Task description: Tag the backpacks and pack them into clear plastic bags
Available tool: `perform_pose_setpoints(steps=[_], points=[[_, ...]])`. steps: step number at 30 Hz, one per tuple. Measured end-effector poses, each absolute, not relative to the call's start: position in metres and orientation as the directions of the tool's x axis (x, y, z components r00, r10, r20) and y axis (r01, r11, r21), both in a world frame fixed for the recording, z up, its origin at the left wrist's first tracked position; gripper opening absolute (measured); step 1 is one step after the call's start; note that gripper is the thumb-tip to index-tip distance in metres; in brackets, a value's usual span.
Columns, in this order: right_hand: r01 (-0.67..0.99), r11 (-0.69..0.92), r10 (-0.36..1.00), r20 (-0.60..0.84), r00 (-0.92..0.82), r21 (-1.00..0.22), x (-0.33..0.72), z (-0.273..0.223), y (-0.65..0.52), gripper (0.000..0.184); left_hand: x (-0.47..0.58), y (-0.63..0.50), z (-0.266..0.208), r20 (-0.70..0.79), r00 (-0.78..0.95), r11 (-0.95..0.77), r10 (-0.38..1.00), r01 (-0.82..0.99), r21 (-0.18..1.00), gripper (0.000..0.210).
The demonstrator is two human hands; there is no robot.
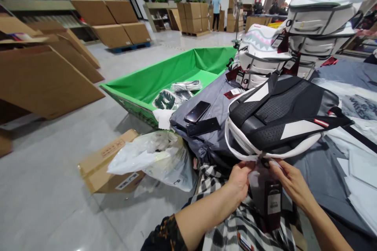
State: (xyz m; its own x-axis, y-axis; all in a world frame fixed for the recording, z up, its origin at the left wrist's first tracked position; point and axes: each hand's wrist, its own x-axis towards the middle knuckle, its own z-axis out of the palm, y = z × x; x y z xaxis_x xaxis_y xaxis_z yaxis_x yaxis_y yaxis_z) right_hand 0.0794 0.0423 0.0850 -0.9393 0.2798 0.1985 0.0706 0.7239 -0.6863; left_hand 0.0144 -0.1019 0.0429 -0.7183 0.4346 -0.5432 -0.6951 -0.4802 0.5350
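A black and white backpack [282, 115] lies on the grey-covered table with its padded black straps facing up. At its near edge my left hand [240, 180] pinches the white-trimmed edge beside a small dark loop. My right hand [290, 180] closes on the other side of that loop, thumb and fingers together; exactly which part lies between the fingertips is hidden. Below the hands hangs a dark red tag [272, 204] with a white barcode label, over a black and white checked cloth [222, 223].
Several white patterned backpacks [321, 19] are stacked behind. Two dark phones [198, 111] lie on the grey cover [212, 149]. Left stand a green bin [141, 78] with wrapped items, a plastic bag [165, 160] and a cardboard box [103, 164]. A person [216, 8] stands far off.
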Motion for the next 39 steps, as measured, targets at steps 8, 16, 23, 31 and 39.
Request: perform_pose_setpoints(steps=[8, 16, 23, 31, 39], points=[[-0.006, 0.998, -0.053, 0.687, -0.725, 0.070, 0.085, 0.114, 0.023, 0.028, 0.019, -0.084, 0.043, -0.573, -0.760, -0.492, 0.308, -0.642, 0.587, 0.027], [0.072, 0.971, -0.095, 0.647, -0.757, 0.227, 0.067, 0.115, -0.017, 0.037, 0.020, -0.094, 0.060, -0.562, -0.730, -0.530, 0.390, -0.677, 0.512, 0.025], [0.028, 0.972, -0.127, 0.617, -0.776, 0.235, 0.087, 0.091, -0.023, 0.021, 0.021, -0.108, 0.065, -0.453, -0.757, -0.529, 0.471, -0.653, 0.541, 0.029], [0.004, 0.985, -0.110, 0.635, -0.764, 0.174, 0.100, 0.085, -0.022, 0.012, 0.022, -0.102, 0.062, -0.421, -0.788, -0.510, 0.448, -0.613, 0.604, 0.029], [0.160, 0.987, 0.084, 0.756, -0.649, 0.028, 0.082, 0.077, -0.015, 0.012, 0.023, -0.085, 0.054, -0.487, -0.842, -0.519, 0.234, -0.532, 0.670, 0.022]])
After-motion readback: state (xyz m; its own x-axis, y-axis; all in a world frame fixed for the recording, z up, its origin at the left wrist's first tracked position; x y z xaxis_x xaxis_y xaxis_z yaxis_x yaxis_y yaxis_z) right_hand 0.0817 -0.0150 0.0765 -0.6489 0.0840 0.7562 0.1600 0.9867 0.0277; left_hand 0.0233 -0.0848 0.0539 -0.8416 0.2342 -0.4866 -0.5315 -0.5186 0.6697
